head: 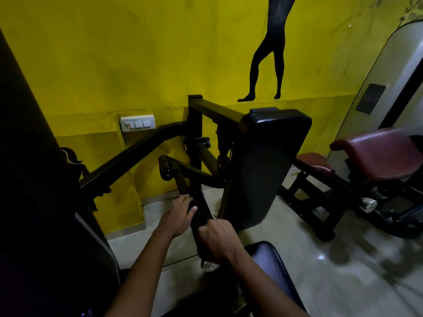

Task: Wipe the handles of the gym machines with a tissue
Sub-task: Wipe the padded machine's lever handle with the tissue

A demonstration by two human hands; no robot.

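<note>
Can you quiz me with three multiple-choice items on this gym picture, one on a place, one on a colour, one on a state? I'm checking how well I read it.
1. Where is the switch plate?
A. on the yellow wall, left of the black back pad
B. on the floor
C. on the maroon seat

2. What colour is the wall?
A. white
B. yellow
C. blue

3. What is the right hand doing?
A. hanging open
B. pressing a switch
C. gripping the black handle

Answers: 1 A, the plate sits on the wall beside the frame. 2 B, yellow paint throughout. 3 C, fingers curl round the handle, below the left hand.
</note>
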